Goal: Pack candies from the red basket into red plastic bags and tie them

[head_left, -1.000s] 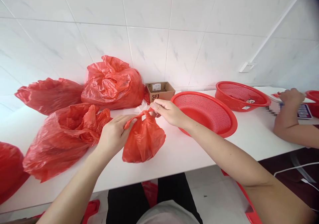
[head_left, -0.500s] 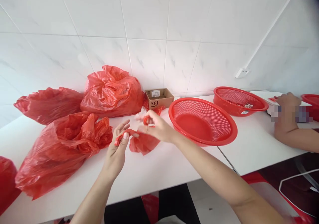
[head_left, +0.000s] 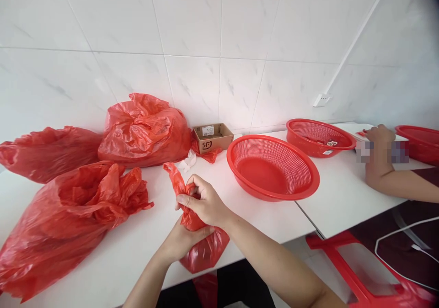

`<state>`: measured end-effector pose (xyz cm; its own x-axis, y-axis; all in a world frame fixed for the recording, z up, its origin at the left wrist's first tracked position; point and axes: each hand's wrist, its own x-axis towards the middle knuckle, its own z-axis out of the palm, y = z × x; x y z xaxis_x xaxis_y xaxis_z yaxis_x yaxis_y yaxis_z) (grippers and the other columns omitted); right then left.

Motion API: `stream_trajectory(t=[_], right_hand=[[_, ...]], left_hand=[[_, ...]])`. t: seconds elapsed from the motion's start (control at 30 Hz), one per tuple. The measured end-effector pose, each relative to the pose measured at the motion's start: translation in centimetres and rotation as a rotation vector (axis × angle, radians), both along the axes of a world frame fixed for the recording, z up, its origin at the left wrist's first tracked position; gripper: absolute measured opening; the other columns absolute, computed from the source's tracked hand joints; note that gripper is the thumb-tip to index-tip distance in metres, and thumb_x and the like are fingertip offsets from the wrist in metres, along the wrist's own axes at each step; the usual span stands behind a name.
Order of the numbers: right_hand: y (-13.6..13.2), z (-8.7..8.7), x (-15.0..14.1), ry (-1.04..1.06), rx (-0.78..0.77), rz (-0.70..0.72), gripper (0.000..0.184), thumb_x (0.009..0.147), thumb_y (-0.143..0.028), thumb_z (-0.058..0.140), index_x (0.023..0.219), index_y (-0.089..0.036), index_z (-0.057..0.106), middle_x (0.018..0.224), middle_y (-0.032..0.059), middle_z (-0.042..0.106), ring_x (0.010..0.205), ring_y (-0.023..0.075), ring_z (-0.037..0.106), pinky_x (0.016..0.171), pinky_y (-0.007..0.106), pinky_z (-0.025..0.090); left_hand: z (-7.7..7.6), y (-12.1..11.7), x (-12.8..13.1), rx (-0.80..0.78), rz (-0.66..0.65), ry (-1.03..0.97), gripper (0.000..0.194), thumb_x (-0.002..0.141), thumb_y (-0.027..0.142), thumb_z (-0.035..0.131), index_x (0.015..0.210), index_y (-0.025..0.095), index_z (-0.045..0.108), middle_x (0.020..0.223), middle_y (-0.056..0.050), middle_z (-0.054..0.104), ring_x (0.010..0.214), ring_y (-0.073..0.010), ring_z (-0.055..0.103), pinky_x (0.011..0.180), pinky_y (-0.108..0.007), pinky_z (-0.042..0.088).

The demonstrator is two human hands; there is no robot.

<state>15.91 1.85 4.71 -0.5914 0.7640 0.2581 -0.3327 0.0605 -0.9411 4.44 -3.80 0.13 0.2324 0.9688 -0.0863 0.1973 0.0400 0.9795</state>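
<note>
A small red plastic bag rests at the near edge of the white table. My left hand grips it from below, fingers wrapped round its neck. Above it, my right hand is closed round the bag's twisted top, and one loose red handle sticks up past the fingers.
Three large stuffed red bags lie to the left and at the back. A small cardboard box sits by the wall. Red mesh basins stand on the right, where another person's arm rests.
The bag has come from mid-table to the near edge. Both hands went from pinching its handles apart to closing together round its neck. The view has shifted.
</note>
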Motion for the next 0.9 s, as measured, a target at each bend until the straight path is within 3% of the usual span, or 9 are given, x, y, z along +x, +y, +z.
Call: stream_trajectory(t=[0.37, 0.53, 0.6, 0.7, 0.8, 0.87, 0.9], right_hand=[[-0.8, -1.0, 0.1, -0.022, 0.057, -0.075, 0.030, 0.087, -0.033, 0.064, 0.077, -0.023, 0.037, 0.067, -0.0042, 0.059, 0.064, 0.0135, 0.061, 0.064, 0.028, 0.047], [-0.4, -0.3, 1.1, -0.104, 0.243, -0.180, 0.028, 0.088, -0.034, 0.062, 0.079, -0.023, 0.038, 0.073, -0.0035, 0.060, 0.073, 0.0154, 0.065, 0.068, 0.028, 0.049], [-0.3, 0.4, 1.5, -0.241, 0.380, -0.233, 0.024, 0.089, -0.034, 0.061, 0.080, -0.023, 0.041, 0.079, -0.0015, 0.063, 0.078, 0.0164, 0.065, 0.071, 0.030, 0.049], [-1.3, 1.5, 2.8, -0.368, 0.576, -0.274, 0.015, 0.089, -0.033, 0.061, 0.094, -0.023, 0.052, 0.103, 0.0039, 0.068, 0.095, 0.0187, 0.064, 0.086, 0.034, 0.049], [-3.9, 1.4, 5.8, -0.330, 0.598, -0.380, 0.040, 0.089, -0.035, 0.062, 0.126, -0.025, 0.049, 0.128, 0.0084, 0.059, 0.114, 0.0196, 0.057, 0.100, 0.036, 0.045], [-6.2, -0.1, 8.4, -0.380, 0.516, -0.282, 0.044, 0.090, -0.037, 0.061, 0.130, -0.025, 0.049, 0.122, 0.0074, 0.061, 0.103, 0.0174, 0.061, 0.093, 0.032, 0.050], [-7.2, -1.3, 9.5, -0.465, 0.508, -0.089, 0.039, 0.089, -0.040, 0.062, 0.124, -0.025, 0.054, 0.111, 0.0047, 0.065, 0.092, 0.0160, 0.064, 0.085, 0.029, 0.053]], left_hand=[[-0.6, 0.0, 1.0, -0.002, 0.062, 0.088, 0.030, 0.081, 0.035, 0.059, 0.103, 0.015, 0.063, 0.100, -0.010, 0.072, 0.096, -0.0289, 0.067, 0.083, -0.040, 0.055], [0.2, -0.3, -0.1, -0.041, 0.061, 0.139, 0.032, 0.079, 0.042, 0.067, 0.097, 0.015, 0.065, 0.095, -0.010, 0.072, 0.094, -0.0296, 0.067, 0.081, -0.041, 0.054], [0.5, -0.4, -0.7, 0.029, 0.103, 0.124, 0.036, 0.076, 0.044, 0.072, 0.097, 0.017, 0.064, 0.095, -0.009, 0.071, 0.093, -0.0273, 0.066, 0.081, -0.037, 0.054], [1.0, -0.6, -1.2, 0.156, 0.188, 0.064, 0.028, 0.084, 0.048, 0.062, 0.088, 0.020, 0.063, 0.089, -0.005, 0.068, 0.087, -0.0210, 0.063, 0.076, -0.030, 0.052], [1.3, -0.9, -1.0, 0.134, 0.254, 0.035, 0.033, 0.087, 0.053, 0.055, 0.080, 0.021, 0.059, 0.074, -0.001, 0.062, 0.070, -0.0159, 0.057, 0.065, -0.025, 0.048], [1.6, -1.2, -0.7, 0.067, 0.417, 0.035, 0.037, 0.084, 0.059, 0.056, 0.083, 0.022, 0.060, 0.074, 0.001, 0.060, 0.072, -0.0162, 0.058, 0.066, -0.024, 0.047], [1.6, -1.4, -0.6, 0.021, 0.526, 0.039, 0.039, 0.083, 0.061, 0.056, 0.087, 0.023, 0.061, 0.077, 0.001, 0.062, 0.077, -0.0177, 0.060, 0.069, -0.025, 0.048]])
